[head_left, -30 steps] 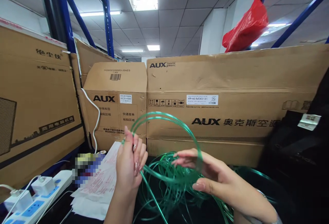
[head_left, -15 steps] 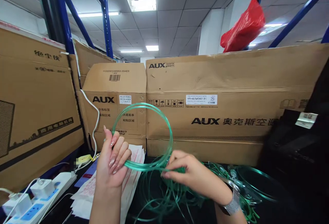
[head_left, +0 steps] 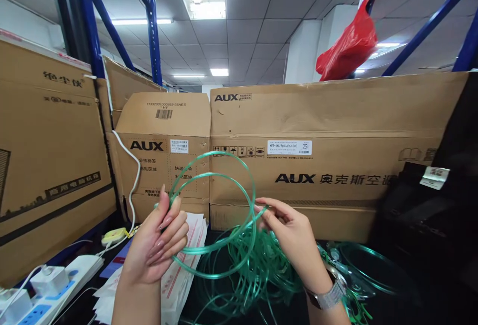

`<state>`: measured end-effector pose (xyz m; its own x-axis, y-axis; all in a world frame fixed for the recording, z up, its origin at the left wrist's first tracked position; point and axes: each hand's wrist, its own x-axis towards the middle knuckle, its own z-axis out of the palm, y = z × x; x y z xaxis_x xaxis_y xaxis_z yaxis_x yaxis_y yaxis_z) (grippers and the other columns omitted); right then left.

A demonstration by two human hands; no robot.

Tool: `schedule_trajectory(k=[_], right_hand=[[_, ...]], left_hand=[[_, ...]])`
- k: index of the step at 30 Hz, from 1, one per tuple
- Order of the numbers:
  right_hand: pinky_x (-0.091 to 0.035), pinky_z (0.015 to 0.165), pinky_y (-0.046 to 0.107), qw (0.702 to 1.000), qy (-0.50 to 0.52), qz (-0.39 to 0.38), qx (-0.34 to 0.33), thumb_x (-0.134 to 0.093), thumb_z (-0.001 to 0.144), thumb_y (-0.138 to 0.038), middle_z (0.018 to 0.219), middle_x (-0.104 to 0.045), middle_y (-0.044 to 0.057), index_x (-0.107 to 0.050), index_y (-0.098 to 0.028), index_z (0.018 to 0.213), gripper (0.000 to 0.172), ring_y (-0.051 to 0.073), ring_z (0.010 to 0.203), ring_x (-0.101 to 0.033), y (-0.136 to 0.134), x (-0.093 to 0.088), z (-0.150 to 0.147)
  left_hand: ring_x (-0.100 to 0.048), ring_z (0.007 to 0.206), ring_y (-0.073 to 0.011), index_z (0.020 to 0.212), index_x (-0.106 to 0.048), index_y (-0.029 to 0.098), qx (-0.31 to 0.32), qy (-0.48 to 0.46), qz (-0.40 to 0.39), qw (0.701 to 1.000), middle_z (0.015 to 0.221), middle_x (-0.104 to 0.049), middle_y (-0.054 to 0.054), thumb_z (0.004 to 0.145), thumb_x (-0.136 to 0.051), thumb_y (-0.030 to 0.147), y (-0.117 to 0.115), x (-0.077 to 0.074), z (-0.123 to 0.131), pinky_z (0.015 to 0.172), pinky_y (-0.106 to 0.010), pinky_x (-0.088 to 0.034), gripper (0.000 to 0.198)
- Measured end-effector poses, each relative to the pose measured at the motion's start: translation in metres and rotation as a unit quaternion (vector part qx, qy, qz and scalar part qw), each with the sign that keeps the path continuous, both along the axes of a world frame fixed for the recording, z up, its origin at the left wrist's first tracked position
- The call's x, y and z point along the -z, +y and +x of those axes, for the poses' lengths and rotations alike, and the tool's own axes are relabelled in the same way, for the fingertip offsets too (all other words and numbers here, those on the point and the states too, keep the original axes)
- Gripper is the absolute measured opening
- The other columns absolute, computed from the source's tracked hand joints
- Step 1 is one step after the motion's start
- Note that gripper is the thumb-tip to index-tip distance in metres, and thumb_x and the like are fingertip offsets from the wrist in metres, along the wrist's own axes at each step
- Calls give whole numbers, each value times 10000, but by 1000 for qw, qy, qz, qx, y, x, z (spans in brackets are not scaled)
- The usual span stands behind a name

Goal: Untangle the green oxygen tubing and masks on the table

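My left hand (head_left: 161,243) is closed round the left side of a loosely coiled green transparent tube (head_left: 220,175), its loops hanging upright in front of the boxes. On the coil's right side, my right hand (head_left: 287,228), with a watch at the wrist, pinches the same tubing between thumb and fingers. The loops have spread apart from one another. Beneath, on the dark table, a tangled heap of green tubing (head_left: 257,255) lies partly behind my right hand.
Cardboard boxes (head_left: 336,116) wall in the back and left. A white power strip (head_left: 59,290) with plugs sits at lower left, beside papers (head_left: 194,235). More coiled green tubing (head_left: 368,270) lies at right, near a black bag (head_left: 407,225). A red plastic bag (head_left: 349,46) hangs overhead.
My right hand has risen and moved right along the coil. The loops, bunched together before, have separated. My left hand keeps its hold, shifted slightly left in view.
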<state>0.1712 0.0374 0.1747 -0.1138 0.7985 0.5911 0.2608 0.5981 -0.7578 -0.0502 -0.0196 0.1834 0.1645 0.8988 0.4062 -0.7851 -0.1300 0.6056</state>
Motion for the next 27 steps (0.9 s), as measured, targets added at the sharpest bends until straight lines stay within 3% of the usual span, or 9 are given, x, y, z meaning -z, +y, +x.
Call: schedule_trajectory(k=[2,5,8,10,12,14,18,22,27], right_hand=[[-458,755,343,985,93,-77,-125,-617,728,-310,869,-665,52,-639,-221,996,283,205,837,-598,-4,-4,0],[-453,843,341,921,230,-150,-278,-609,721,-243,1062,-621,75,-566,-211,1125,407,202,963,-581,-11,-13,3],[-499,540,233,879,344,-181,-276,-597,727,-215,866,-637,39,-517,-212,1168,448,109,606,-595,-13,-18,9],[-365,346,161,885,371,-171,-224,-608,726,-201,684,-591,-25,-454,-235,1212,511,45,390,-437,-10,-19,14],[-271,306,145,907,352,-150,-174,-606,739,-223,592,-544,-56,-427,-241,1224,518,28,334,-325,-8,-18,17],[-255,315,152,935,298,-130,-142,-590,761,-272,569,-536,-49,-489,-214,1168,423,31,339,-308,-7,-16,17],[-296,345,168,972,179,-93,-120,-527,804,-355,603,-573,-4,-620,-164,938,251,55,396,-398,-9,-12,8],[-466,580,224,986,91,-56,-125,-512,812,-370,692,-632,32,-620,-161,759,241,123,628,-568,-12,-7,-6],[-469,510,227,985,-3,-91,-146,-423,862,-395,618,-612,-7,-608,-179,928,292,110,492,-553,-22,-4,-15]], left_hand=[[-34,294,-36,536,-454,162,-3,38,-9,999,357,-185,101,917,-240,379,3,3,-2,246,-95,-108,488],[-50,305,-29,530,-448,162,-28,114,-29,993,348,-249,101,887,-369,374,7,9,-8,259,-99,-119,423],[-80,307,-22,520,-432,161,-50,212,-39,975,344,-280,101,861,-428,390,8,18,-21,282,-116,-112,411],[-114,316,-23,518,-432,160,-68,291,-35,954,341,-288,100,840,-460,415,7,24,-30,308,-136,-112,411],[-133,327,-27,523,-432,164,-89,362,-25,928,342,-281,104,811,-492,444,6,28,-36,327,-158,-103,406],[-143,334,-32,528,-423,172,-109,418,-21,901,352,-279,109,776,-521,475,7,28,-33,336,-177,-92,404],[-186,333,-37,516,-422,181,-125,510,-26,850,370,-311,108,686,-605,477,9,15,-4,339,-196,-107,388],[-300,356,-60,475,-444,176,-154,531,-9,834,378,-360,88,669,-640,401,12,4,31,369,-204,-202,356],[-332,380,-76,492,-488,176,-302,461,-29,834,394,-376,84,666,-654,357,18,3,45,397,-201,-243,300]])
